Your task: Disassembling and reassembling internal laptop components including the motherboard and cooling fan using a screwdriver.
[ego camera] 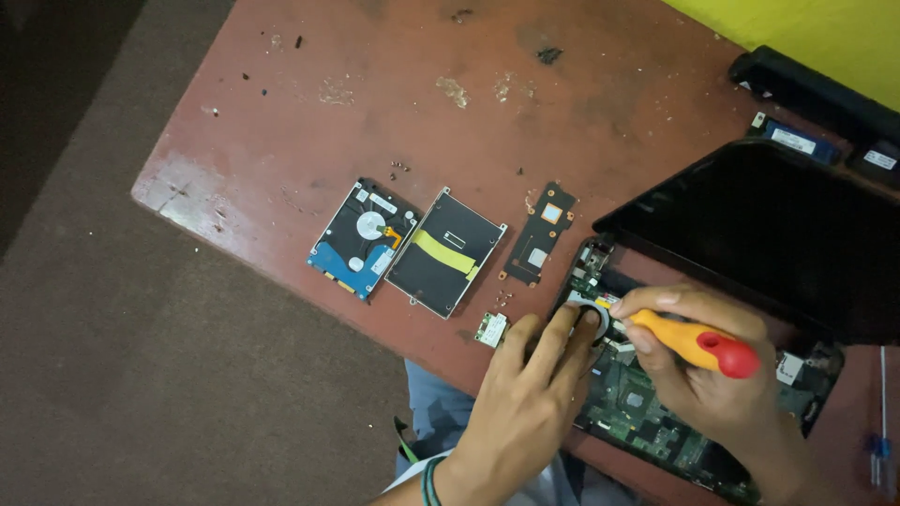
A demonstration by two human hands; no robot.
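Nearest me, my left hand (525, 394) rests on the opened laptop (694, 412), its fingers (562, 333) stretched out and pressing on a small round part (592, 314) at the board's corner, apparently to steady it. My right hand (698, 361) is closed round the orange-and-red screwdriver (694, 342), tip aimed at that same spot; the tip itself is hidden behind my fingers. The green circuit board (647, 412) lies exposed below the tilted-back black lid (759, 234). Just left of my hand sits a small green card (491, 329). Farther out on the red tabletop (375, 103), the removed pieces are laid in a row, well apart from the work: a black bracket (539, 234), a drive caddy with yellow tape (446, 252), and a bare hard drive (363, 238).
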